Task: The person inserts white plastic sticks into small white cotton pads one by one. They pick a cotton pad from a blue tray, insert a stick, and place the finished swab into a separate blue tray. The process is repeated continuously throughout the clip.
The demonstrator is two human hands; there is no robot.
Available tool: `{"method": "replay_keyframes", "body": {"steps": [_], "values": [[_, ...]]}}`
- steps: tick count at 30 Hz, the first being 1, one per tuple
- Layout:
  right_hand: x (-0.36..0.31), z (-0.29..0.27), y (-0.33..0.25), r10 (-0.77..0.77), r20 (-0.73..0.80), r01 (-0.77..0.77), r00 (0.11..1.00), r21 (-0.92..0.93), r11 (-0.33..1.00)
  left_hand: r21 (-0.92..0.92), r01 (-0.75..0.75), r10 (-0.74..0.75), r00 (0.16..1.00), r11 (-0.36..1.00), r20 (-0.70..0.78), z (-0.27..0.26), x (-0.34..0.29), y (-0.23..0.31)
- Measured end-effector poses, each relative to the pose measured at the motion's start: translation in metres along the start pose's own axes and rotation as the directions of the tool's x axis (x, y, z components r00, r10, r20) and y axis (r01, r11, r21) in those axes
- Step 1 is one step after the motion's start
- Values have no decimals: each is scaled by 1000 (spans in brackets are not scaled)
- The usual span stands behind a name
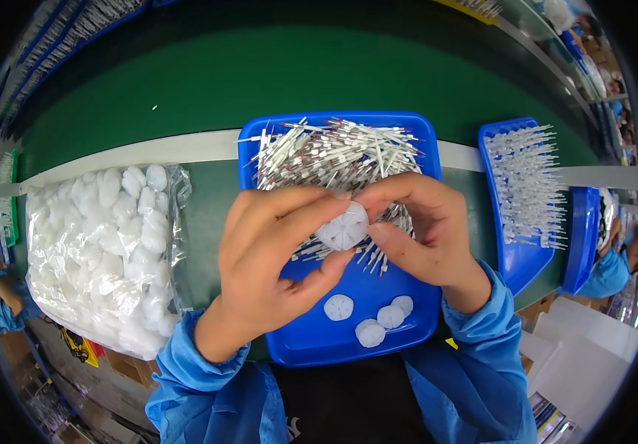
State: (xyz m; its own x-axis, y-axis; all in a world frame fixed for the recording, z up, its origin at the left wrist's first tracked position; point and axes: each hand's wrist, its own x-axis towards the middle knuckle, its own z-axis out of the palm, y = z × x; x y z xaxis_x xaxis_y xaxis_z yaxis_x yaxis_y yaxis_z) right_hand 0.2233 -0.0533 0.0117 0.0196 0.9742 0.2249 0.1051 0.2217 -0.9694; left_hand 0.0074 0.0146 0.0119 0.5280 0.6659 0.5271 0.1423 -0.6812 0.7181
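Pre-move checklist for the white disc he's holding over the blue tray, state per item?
1. White disc pinched by left hand and right hand: ok.
2. Disc over blue tray, not past its rim: ok.
3. Thin rods piled in tray within reach: ok.
4. Spare discs lying in tray's near end: ok, four seen.
5. Rod already seated in disc: cannot tell, fingers hide it.
6. Bag of white parts beside tray, left: ok.
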Motion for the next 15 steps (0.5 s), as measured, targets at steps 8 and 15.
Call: {"method": "replay_keyframes", "body": {"steps": [8, 15], "values": [[1, -4, -6, 125, 15, -125, 992, 63, 990, 47, -110, 107, 992, 993, 67, 1, -2, -7], [-21, -8, -18, -58, 209, 172, 976, -582, 795, -346, 136, -195, 970, 928, -144, -5, -11, -12]]}}
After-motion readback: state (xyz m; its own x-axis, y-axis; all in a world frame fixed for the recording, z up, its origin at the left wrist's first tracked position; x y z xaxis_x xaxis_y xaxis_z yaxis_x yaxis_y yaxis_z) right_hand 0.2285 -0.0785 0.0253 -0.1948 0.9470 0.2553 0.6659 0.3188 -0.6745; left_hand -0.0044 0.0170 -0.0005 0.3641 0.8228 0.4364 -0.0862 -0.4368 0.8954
